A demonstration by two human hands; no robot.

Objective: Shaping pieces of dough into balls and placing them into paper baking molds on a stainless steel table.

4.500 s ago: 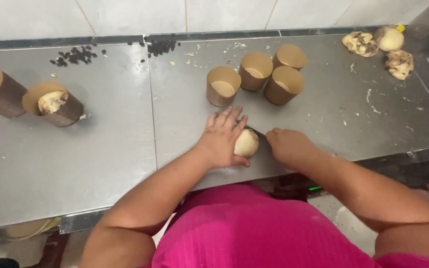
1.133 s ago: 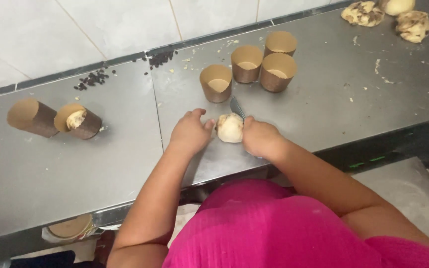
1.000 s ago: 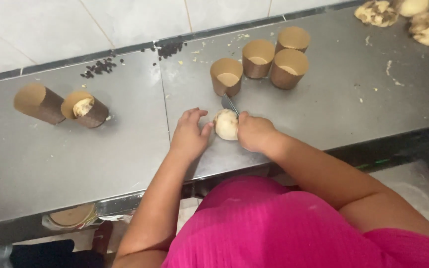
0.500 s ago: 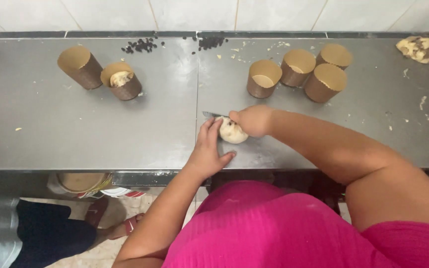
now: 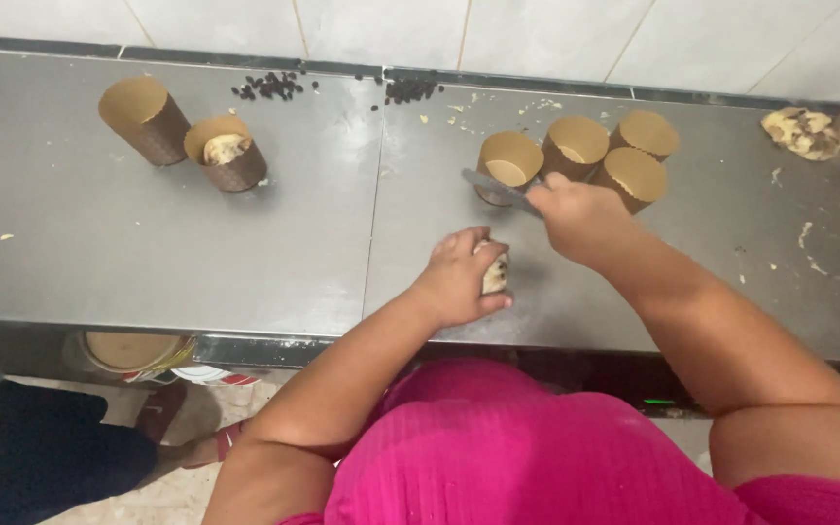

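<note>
1. Two hands are busy over the steel counter (image 5: 196, 253), and I'll place everything off the dough ball (image 5: 494, 273) since that's the middle of it all

2. The left hand (image 5: 459, 282) is cupped over the dough ball from its left side, fingers curled round it and gripping, so only the right edge of the pale lump with dark specks peeks out. It's near the front edge of the counter, just right of the seam between the two steel sheets

3. The right hand (image 5: 583, 219) is up and to the right of the dough ball, just apart from it, fingers closed round the handle of a scraper blade (image 5: 498, 189). The flat grey blade sticks out leftward, above the dough ball and in front of the nearest cup

4. Behind the dough ball, toward the wall, there's a cluster of four brown paper moulds (image 5: 576, 156), all upright, packed close together

5. Way off to the left of the dough ball are two more paper moulds (image 5: 187, 131): the far one tilted, the closer one with a bit of dough showing inside

6. Chocolate chips (image 5: 269, 87) are scattered along the back, up and left of the dough ball

7. Far right of the dough ball, at the counter's corner, sit a few rough dough lumps (image 5: 804, 131)
</note>
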